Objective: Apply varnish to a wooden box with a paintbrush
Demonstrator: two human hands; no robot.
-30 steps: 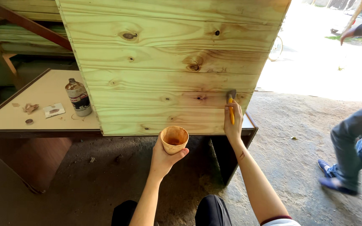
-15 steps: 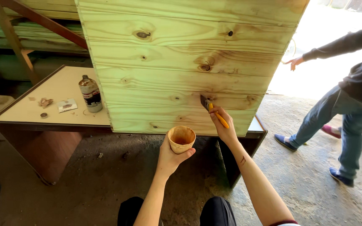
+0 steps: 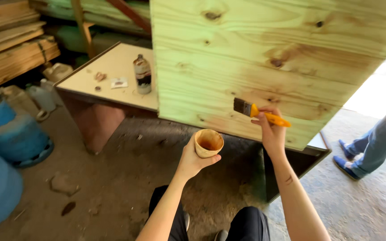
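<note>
My left hand [image 3: 192,157] holds a small tan cup [image 3: 208,143] with brown liquid at its bottom, below the lower edge of a large pale pine panel [image 3: 273,58] made of horizontal boards with dark knots. My right hand [image 3: 271,129] grips a paintbrush [image 3: 258,112] by its yellow handle. The dark bristles point left and lie against the lower part of the panel. The wood near the brush looks browner than the greenish boards above.
A low table [image 3: 112,91] behind the panel carries a dark bottle [image 3: 142,74] and small scraps. Blue containers [image 3: 12,138] and white jugs [image 3: 41,96] stand at the left below stacked planks [image 3: 10,44]. Another person's legs in jeans [image 3: 378,134] stand at the right.
My view has swung to the right and the brush has moved left along the panel's lower boards. The cup stays in my left hand. The other person has stepped further right.
</note>
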